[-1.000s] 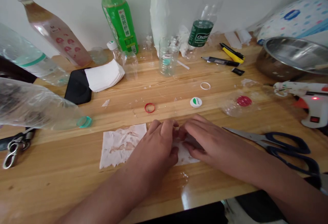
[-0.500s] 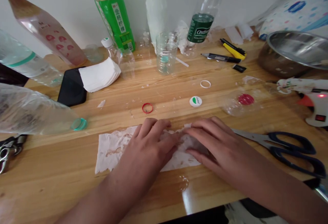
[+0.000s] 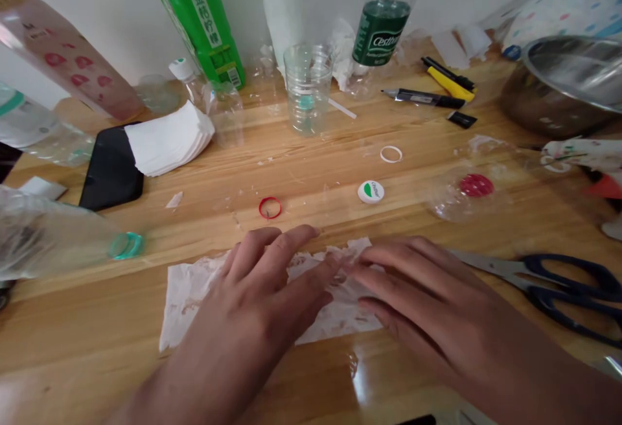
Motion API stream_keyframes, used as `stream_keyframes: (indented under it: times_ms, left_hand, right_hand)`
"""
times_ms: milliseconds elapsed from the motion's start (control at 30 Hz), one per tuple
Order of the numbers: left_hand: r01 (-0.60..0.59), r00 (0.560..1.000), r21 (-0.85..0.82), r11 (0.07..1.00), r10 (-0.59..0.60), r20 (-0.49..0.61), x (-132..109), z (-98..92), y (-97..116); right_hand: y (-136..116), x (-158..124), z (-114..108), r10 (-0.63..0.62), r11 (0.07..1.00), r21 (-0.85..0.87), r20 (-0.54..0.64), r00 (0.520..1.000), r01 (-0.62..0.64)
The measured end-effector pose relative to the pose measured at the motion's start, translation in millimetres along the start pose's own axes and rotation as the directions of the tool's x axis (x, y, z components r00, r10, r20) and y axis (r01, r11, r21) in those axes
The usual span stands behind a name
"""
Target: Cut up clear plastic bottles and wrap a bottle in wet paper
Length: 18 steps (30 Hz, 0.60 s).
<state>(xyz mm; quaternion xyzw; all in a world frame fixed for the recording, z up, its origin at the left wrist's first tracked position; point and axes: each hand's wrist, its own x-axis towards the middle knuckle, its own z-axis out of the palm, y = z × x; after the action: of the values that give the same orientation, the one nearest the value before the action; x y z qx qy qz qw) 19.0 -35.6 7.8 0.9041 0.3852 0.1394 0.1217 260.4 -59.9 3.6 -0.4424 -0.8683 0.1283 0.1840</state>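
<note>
A thin, wrinkled white tissue [image 3: 335, 321] with brownish wet patches lies flat on the wooden table in front of me. My left hand [image 3: 262, 289] rests over its middle, fingers apart and partly stretched. From the right, my right hand [image 3: 427, 289] reaches onto the tissue's right part with its fingers extended. The fingertips of both hands almost meet near the tissue's upper edge; whether they pinch any of it is not visible. Just beyond are a red ring [image 3: 270, 208] and a white bottle cap [image 3: 370, 192] with a green mark. Scissors [image 3: 549, 282] lie beside my right hand.
A bottle with a teal neck [image 3: 125, 245] lies at left, near a black phone [image 3: 111, 166] under folded tissues [image 3: 170, 140]. Behind stand a green bottle [image 3: 199, 17] and a clear plastic cup [image 3: 308, 98]. At right are a metal bowl [image 3: 534, 101], a glue gun [image 3: 583, 153] and markers [image 3: 422, 97].
The view has moved closer and shifted slightly, so objects at the sides spread outward. Both hands stay on the tissue, with the left index finger raised and stretched a little more.
</note>
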Motion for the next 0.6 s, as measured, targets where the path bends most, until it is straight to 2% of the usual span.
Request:
stream_keyframes:
  times_ms: [167,300,400,600]
  left_hand:
    - [0.072,0.997,-0.068,0.995,-0.07,0.034,-1,-1.2,-6]
    - [0.146,0.989,-0.124,0.982,-0.14,0.055,11,4.7,-15]
    - [0.15,0.985,-0.188,0.971,-0.13,0.114,20,4.8,-19]
    - [0.166,0.983,-0.225,0.96,-0.143,0.114,26,4.0,-21]
  right_hand:
    - [11,20,1,0.077,0.996,-0.038,-0.01,0.997,-0.078]
    - [17,35,0,0.099,0.993,0.053,0.142,0.985,-0.107]
    - [19,40,-1,0.139,0.973,0.152,0.225,0.965,-0.175]
    - [23,38,1,0.162,0.951,0.232,0.185,0.969,-0.203]
